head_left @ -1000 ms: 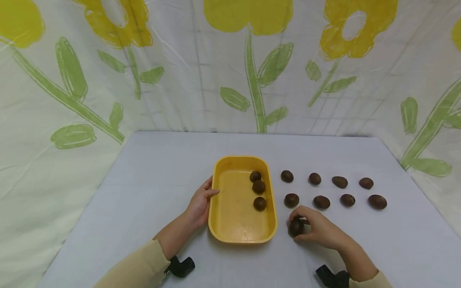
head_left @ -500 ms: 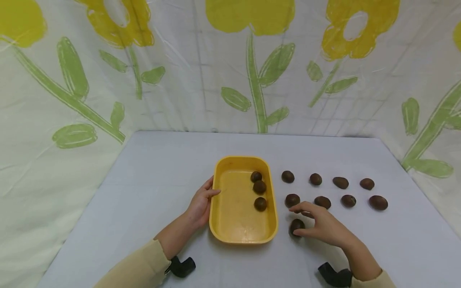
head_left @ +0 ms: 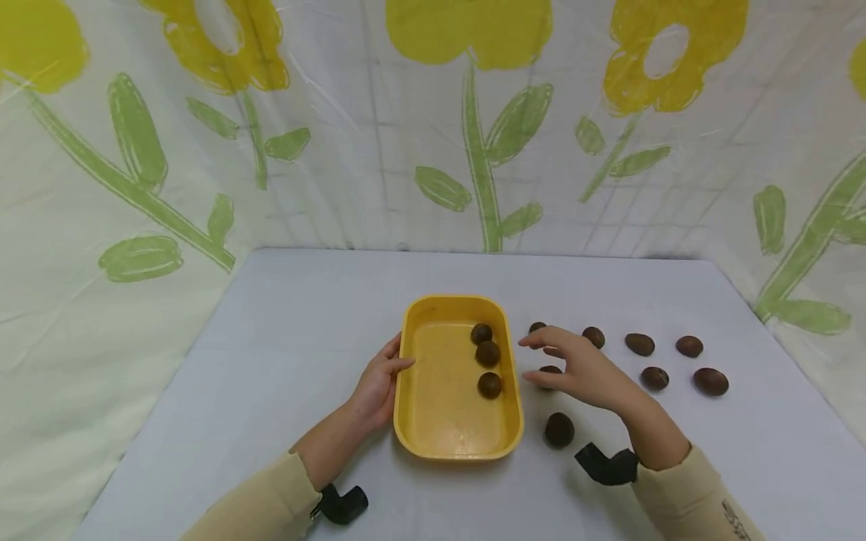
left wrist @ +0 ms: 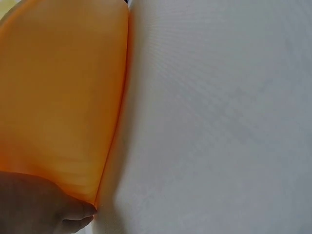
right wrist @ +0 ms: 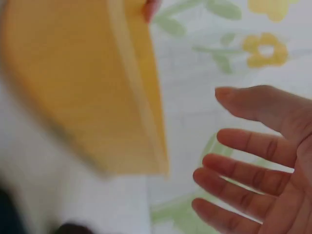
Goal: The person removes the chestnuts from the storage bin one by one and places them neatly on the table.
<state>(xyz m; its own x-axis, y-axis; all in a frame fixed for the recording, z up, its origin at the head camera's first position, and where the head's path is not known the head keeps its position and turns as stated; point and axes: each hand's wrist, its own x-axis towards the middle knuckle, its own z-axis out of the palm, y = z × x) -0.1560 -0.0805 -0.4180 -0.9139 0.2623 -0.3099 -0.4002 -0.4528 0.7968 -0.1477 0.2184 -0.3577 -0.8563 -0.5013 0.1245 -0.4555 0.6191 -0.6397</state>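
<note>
My left hand [head_left: 374, 387] grips the left side of a yellow rectangular tray [head_left: 440, 432], its thumb over the rim. The left wrist view shows the tray's outer wall [left wrist: 63, 87] with fingers at its lower edge. Inside the tray, along its right side, lie three round dark-brown nuts [head_left: 488, 353]. My right hand [head_left: 588, 372] hovers just right of the tray, holding nothing; its fingers are spread in the right wrist view. The hand partly covers two brown nuts. A dark round nut [head_left: 559, 430] sits uncovered on the table below it.
More brown nuts, such as the far-right one [head_left: 710, 382], lie in two rows right of the tray. Black wrist cameras [head_left: 343, 505] sit at both cuffs. The table's white cloth [head_left: 291, 300] extends left of the tray. Behind stands a flower-printed curtain [head_left: 338, 150].
My right hand has let go of the dark round nut and moved up and away from it, toward the tray's right rim. The nut stays on the table. The left hand keeps its hold.
</note>
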